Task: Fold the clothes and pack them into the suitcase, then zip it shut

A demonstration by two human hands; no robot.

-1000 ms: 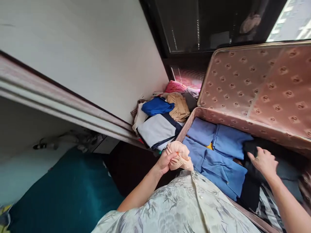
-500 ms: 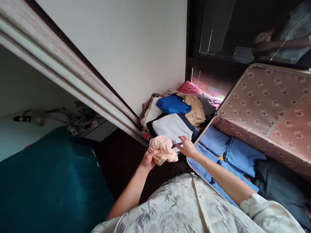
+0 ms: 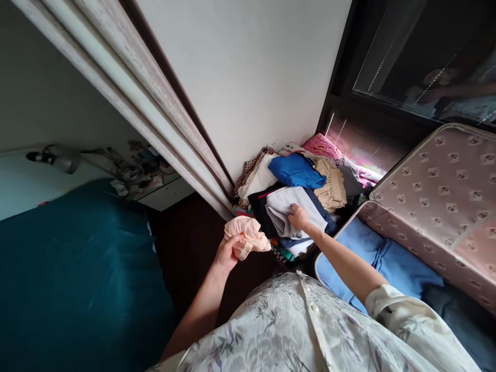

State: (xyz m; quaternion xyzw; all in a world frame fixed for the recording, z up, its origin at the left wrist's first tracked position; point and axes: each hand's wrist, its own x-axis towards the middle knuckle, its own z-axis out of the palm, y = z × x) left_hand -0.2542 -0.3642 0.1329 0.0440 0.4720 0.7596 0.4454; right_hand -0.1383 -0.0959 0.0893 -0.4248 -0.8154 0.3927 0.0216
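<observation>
In front of my body, my left hand point(image 3: 228, 254) is closed around a bunched peach-coloured garment point(image 3: 245, 231), which has a gathered, elastic-looking edge. My right hand point(image 3: 299, 217) reaches onto the clothes pile and grips a light grey folded garment point(image 3: 284, 199). Its near side is rumpled and folded over beside my fingers. Under the grey garment lie dark navy clothes point(image 3: 260, 209). Just behind it sit a blue garment point(image 3: 296, 170) and a beige garment with gathers point(image 3: 331, 183).
An open suitcase point(image 3: 422, 253) with pink patterned lining stands at the right, holding blue and dark folded clothes. Left are a teal-covered bed point(image 3: 77, 268) and a white drawer unit point(image 3: 168, 195). A curtain point(image 3: 155, 98) hangs beside the white wall point(image 3: 248, 67).
My right hand has moved from near the peach garment onto the pile and gripped the grey garment, which is now rumpled. My left hand keeps the peach garment; the view has shifted.
</observation>
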